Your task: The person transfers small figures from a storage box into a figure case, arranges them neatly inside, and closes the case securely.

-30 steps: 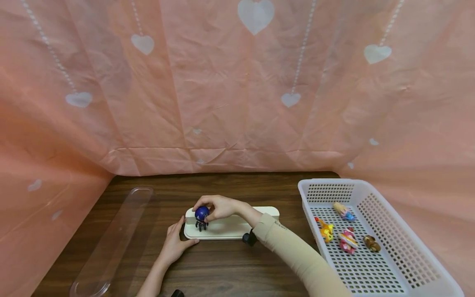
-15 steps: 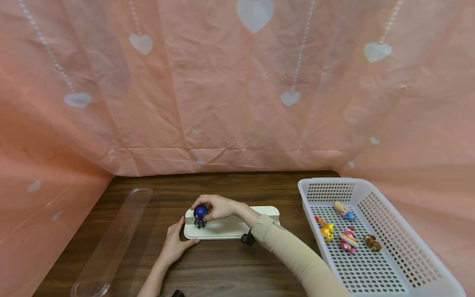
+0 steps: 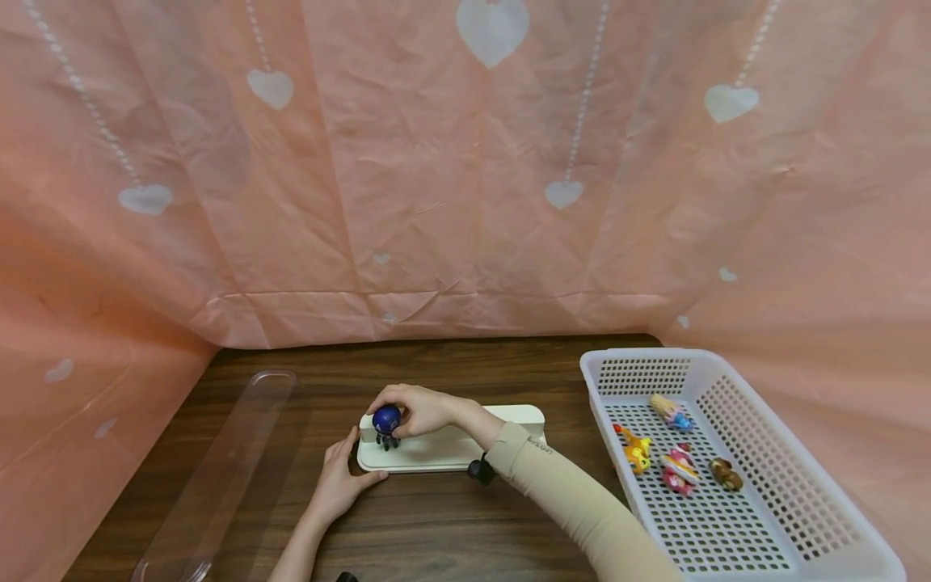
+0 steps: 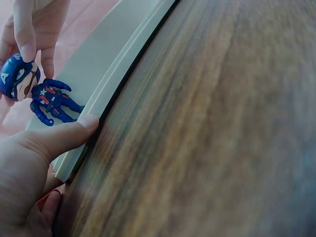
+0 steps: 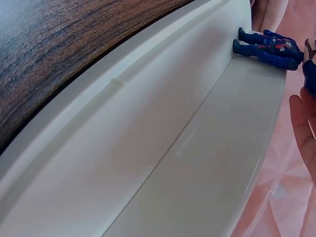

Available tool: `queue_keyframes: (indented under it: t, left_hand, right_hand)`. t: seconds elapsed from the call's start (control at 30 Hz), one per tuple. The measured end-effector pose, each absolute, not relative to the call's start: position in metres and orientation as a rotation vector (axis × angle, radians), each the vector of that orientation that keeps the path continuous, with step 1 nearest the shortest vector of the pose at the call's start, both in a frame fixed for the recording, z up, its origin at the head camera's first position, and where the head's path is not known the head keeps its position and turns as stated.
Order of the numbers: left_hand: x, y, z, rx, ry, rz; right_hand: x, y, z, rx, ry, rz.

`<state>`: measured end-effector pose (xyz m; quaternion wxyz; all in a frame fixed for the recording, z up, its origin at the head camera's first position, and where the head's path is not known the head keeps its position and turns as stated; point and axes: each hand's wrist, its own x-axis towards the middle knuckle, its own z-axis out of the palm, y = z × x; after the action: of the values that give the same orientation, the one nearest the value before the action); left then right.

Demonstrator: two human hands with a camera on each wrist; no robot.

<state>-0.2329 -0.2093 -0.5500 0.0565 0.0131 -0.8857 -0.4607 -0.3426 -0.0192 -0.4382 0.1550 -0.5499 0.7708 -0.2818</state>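
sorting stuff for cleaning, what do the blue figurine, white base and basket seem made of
Blue figurine: probably smooth plastic, with moulded limbs and crisp markings. White base: likely glossy plastic, showing faint bright streaks. Basket: likely satin plastic, with regular moulded holes.

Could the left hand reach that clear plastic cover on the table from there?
Probably yes: the clear plastic cover lies to the left of the left hand, with nothing seen standing between; it would likely need to release the white stand.

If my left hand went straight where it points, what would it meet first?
Your left hand would first meet the white base it touches; beyond, probably the figurine or right hand, though depth is unclear.
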Motion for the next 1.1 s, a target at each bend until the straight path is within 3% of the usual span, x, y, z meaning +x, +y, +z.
queue_keyframes:
  t: [1.1]
  left_hand:
    - [-0.233, -0.211, -0.551, 0.043, -2.707, -1.392]
  right_hand:
    - [-0.342, -0.011, -0.434, -1.491, 2.185, -0.935]
